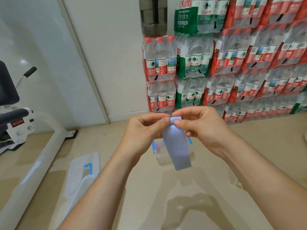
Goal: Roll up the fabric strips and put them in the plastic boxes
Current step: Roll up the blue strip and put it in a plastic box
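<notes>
Both hands (172,128) pinch the top end of a grey fabric strip (177,146), hanging lengthwise downward.

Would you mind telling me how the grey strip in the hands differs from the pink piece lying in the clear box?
The grey strip hangs flat and unrolled; the pink piece looks rolled into a small bundle. The grey strip is pinched at its top end by the left hand and right hand, in the air; the pink piece lies inside the clear box on the floor. Both appear to be fabric strips.
</notes>
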A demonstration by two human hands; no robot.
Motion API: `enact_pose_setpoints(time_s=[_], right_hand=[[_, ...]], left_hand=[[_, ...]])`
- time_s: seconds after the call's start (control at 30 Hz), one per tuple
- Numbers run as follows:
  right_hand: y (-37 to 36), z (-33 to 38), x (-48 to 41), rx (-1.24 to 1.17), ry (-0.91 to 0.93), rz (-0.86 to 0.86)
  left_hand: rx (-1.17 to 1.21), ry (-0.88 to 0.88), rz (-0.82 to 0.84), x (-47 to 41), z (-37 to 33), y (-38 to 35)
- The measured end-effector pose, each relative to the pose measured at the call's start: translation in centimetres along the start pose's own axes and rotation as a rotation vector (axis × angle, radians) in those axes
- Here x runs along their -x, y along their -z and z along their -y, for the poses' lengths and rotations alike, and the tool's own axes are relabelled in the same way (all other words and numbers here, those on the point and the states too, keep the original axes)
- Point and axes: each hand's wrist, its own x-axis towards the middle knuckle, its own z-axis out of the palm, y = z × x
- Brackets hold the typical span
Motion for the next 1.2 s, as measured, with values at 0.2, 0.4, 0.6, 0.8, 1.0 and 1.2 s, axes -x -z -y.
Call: enact_pose_setpoints(time_s=[0.2,0.4,0.6,0.8,1.0,1.2], right_hand=[[-0.08,-0.13,0.1,-0.034,-0.077,0.023],[0.04,-0.25,0.18,0.011,-0.134,0.067],[-0.16,-0.38,-0.04,-0.066,-0.14,0.032],[-0.21,-0.64,-0.27,-0.14,-0.131,0.002],[-0.06,-0.64,-0.32,-0.12,-0.08,-0.026],[-0.17,-0.51,-0.23,-0.214,-0.116,0.005]], left_hand=[[0.025,0.003,-0.065,0.03,-0.28,0.02],[0.031,0.008,-0.1,0.03,-0.11,0.22],[0.003,-0.006,-0.117,-0.1,0.07,-0.03],[-0.01,-0.01,-0.081,-0.23,0.25,0.0],[0.044,0.111,0.029,-0.01,0.12,0.0],[0.07,0.064,0.0,-0.14,0.31,0.18]])
